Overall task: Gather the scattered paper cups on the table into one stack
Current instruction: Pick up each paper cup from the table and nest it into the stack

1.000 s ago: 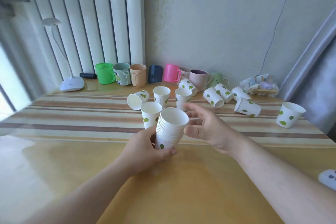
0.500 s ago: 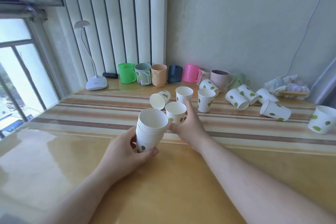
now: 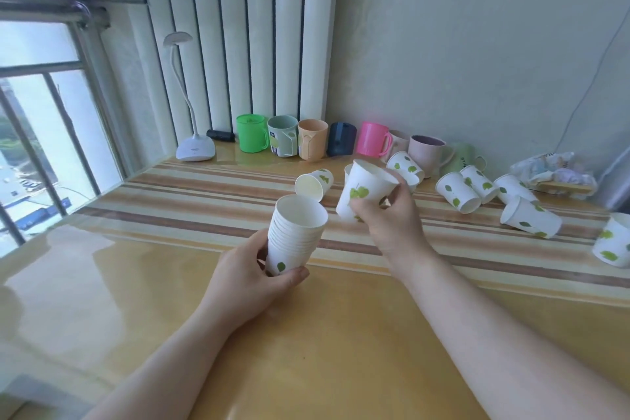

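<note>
My left hand (image 3: 250, 278) grips a stack of several nested white paper cups (image 3: 295, 233) with green leaf prints, held upright just above the table (image 3: 324, 344). My right hand (image 3: 392, 220) holds a single paper cup (image 3: 366, 189), lifted and tilted, just right of the stack's mouth. Behind them one cup (image 3: 313, 182) lies on its side. Several more loose cups (image 3: 458, 191) lie tipped over to the right, one (image 3: 530, 216) nearer me, and one (image 3: 612, 239) stands at the right edge. Another cup (image 3: 405, 164) sits behind my right hand.
A row of coloured plastic mugs (image 3: 312, 143) lines the back wall. A white desk lamp (image 3: 194, 147) stands at the back left by the window. A crumpled bag (image 3: 552, 170) lies at the back right. A striped cloth (image 3: 204, 187) covers the table's far half.
My right hand has picked up a single cup off the table and raised it beside the stack. The stack in my left hand stays in place; the view shifted left.
</note>
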Action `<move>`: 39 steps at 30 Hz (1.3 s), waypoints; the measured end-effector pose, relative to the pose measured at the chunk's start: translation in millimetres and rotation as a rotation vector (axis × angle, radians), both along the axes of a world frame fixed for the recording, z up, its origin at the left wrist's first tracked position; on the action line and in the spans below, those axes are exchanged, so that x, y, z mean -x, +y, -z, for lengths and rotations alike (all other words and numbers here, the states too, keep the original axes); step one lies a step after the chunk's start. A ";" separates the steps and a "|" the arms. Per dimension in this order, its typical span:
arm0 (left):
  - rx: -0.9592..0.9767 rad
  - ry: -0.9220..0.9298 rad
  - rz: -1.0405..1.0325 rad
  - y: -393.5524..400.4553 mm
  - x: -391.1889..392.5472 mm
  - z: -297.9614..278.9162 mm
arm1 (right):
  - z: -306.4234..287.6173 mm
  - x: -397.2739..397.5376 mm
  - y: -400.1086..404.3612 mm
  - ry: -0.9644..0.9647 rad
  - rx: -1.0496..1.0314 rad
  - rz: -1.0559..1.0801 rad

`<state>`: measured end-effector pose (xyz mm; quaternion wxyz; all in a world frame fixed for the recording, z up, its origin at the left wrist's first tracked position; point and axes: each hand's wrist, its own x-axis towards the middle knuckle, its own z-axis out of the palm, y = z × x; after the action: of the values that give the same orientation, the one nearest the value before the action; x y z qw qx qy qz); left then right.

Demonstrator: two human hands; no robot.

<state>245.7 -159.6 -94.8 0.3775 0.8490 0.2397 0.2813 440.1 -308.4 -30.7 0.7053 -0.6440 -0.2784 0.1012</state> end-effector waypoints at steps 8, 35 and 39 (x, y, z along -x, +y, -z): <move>-0.038 0.037 -0.012 -2.5 1.0 -2.2 | -41.1 46.6 4.5 -0.037 0.051 -0.330; -0.029 0.001 -0.017 1.6 -5.1 4.2 | 44.1 -162.6 -11.6 -0.082 0.496 0.324; -0.043 0.025 -0.028 2.9 -6.7 5.0 | 64.5 -179.5 8.2 -0.056 0.427 0.270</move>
<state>252.4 -156.8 -99.7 0.3523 0.8570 0.2502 0.2808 619.6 -300.2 -95.3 0.5525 -0.8123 -0.1814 0.0447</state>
